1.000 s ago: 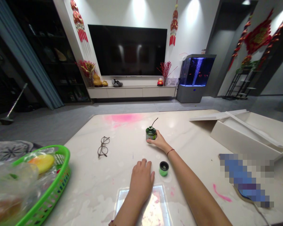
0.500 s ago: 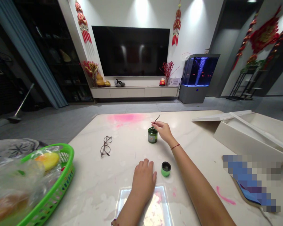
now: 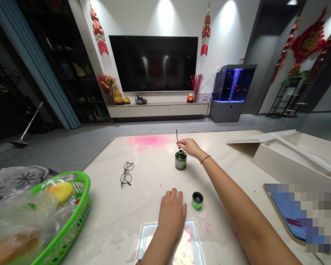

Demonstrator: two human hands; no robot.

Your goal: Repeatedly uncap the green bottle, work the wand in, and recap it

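Observation:
My right hand [image 3: 192, 147] pinches a thin black stick [image 3: 177, 135] between thumb and fingers. The stick stands nearly upright, its lower end at the mouth of a small dark green glass bottle [image 3: 181, 162] with a pale label. The bottle stands upright on the table. Nearer to me, my left hand [image 3: 172, 209] lies palm down on the tabletop with its fingers stretched out, holding nothing. Just right of it is a small green and black cup-shaped cap [image 3: 197, 201], its dark hollow facing up.
The white marbled table [image 3: 107, 217] has pink stains. Eyeglasses [image 3: 126, 174] lie to the left, beyond a green basket [image 3: 84, 191] of bagged things. On the right are a white box [image 3: 276, 154] and a partly blurred phone [image 3: 285, 211]. A television [image 3: 154, 64] hangs on the far wall.
The stick has swung from leaning right to nearly upright, and my right hand has shifted slightly over the bottle's mouth. My left hand stays flat. The whole view has shifted a little.

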